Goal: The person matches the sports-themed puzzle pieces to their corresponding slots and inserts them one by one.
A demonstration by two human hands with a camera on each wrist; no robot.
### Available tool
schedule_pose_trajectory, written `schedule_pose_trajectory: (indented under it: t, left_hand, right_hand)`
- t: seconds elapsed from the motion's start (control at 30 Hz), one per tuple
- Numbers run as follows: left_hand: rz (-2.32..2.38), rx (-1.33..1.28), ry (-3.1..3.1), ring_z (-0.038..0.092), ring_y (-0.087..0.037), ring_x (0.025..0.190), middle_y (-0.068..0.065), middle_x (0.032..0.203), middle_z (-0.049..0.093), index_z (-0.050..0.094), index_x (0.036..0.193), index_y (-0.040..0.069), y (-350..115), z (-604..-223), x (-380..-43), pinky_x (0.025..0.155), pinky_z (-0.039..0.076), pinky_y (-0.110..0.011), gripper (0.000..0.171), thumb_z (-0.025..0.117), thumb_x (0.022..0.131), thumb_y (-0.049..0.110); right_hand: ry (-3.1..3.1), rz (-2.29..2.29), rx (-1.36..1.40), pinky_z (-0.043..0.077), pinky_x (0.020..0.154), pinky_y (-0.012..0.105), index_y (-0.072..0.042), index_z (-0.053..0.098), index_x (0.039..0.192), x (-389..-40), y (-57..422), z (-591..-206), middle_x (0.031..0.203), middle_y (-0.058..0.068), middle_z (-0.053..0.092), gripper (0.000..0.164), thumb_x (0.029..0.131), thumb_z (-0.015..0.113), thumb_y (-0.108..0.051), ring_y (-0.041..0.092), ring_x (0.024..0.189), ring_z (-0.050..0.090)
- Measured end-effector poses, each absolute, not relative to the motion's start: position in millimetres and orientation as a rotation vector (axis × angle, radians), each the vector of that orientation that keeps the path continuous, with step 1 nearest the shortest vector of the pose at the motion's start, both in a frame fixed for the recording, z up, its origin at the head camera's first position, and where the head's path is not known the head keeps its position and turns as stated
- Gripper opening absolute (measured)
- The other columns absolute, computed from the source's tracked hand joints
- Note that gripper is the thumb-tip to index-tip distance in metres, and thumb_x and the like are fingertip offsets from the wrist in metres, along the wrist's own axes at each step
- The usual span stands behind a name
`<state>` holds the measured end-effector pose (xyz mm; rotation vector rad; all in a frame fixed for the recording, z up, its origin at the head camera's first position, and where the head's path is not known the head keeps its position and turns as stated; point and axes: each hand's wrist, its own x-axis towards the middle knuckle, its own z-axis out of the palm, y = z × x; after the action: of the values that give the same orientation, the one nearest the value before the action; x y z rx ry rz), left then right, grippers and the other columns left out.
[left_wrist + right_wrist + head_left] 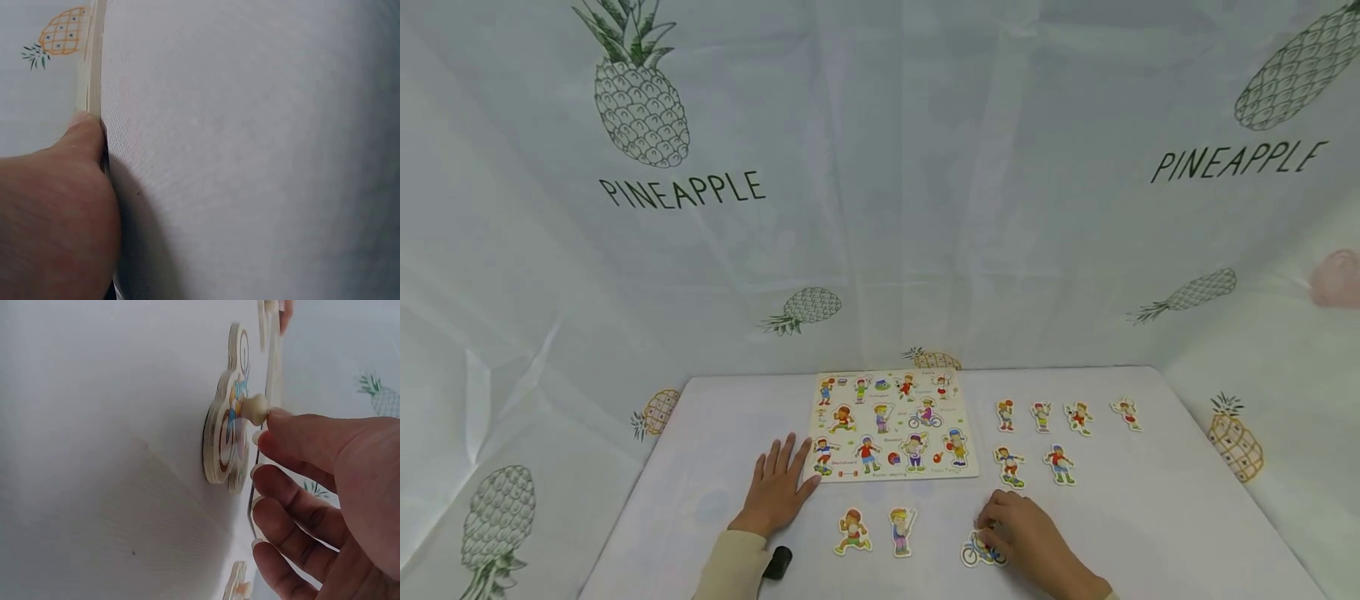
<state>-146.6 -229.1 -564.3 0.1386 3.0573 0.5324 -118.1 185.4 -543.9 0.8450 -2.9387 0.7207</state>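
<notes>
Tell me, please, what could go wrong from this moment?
1. The right hand has its fingers near the outer end of the knob on the bicycle piece; if the grip is shallow, the piece might slip when lifted.
2. The left hand lies at the near-left corner of the puzzle board; a careless push could perhaps shift the board.
</notes>
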Motion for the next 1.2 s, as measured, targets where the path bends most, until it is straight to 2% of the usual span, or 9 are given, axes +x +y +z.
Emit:
schedule_pose_trajectory:
  t: [0.27,0.5,0.83,1.1,1.2]
  left_hand:
    - [0.547,0.171,3.084,0.02,-0.055,0.155,-0.03,0.168,0.028,0.042,0.159,0.004,-231,-570,-146,0.124,0.013,-0.071,0.069,0.058,0.107,0.045]
    - [0.497,0.125,3.055,0.019,-0.054,0.157,-0.028,0.17,0.026,0.04,0.161,0.005,-230,-566,-147,0.125,0.013,-0.071,0.068,0.061,0.107,0.039]
    - [0.492,0.167,3.101,0.021,-0.055,0.155,-0.029,0.169,0.029,0.042,0.16,0.005,-231,-576,-148,0.124,0.016,-0.071,0.069,0.062,0.105,0.041]
    - [0.466,0.16,3.1,0.022,-0.054,0.155,-0.028,0.169,0.029,0.042,0.161,0.006,-232,-577,-149,0.124,0.018,-0.071,0.068,0.062,0.105,0.039]
    - [0.464,0.154,3.093,0.022,-0.054,0.156,-0.028,0.169,0.028,0.041,0.161,0.006,-231,-574,-149,0.124,0.017,-0.071,0.068,0.062,0.106,0.04]
  right_hand:
    - [-2.987,0.75,0.898,0.053,0.073,0.031,-0.027,0.073,0.084,-112,186,-545,0.089,-0.023,0.058,0.016,0.086,0.088,-0.025,-0.003,0.08,0.05]
    - [-2.974,0.767,0.93,0.051,0.071,0.03,-0.027,0.071,0.087,-111,186,-547,0.09,-0.021,0.058,0.018,0.085,0.089,-0.022,-0.003,0.08,0.048]
    - [-2.929,0.674,0.915,0.049,0.07,0.027,-0.025,0.07,0.087,-113,179,-545,0.089,-0.022,0.052,0.02,0.085,0.089,-0.019,-0.002,0.08,0.043]
    - [-2.713,0.652,0.887,0.054,0.073,0.028,-0.022,0.071,0.087,-133,170,-537,0.091,-0.018,0.059,0.022,0.082,0.091,-0.013,0.0,0.083,0.054]
    - [-2.657,0.656,0.884,0.054,0.073,0.029,-0.021,0.071,0.087,-144,165,-533,0.09,-0.017,0.06,0.024,0.081,0.092,-0.011,0.001,0.082,0.053]
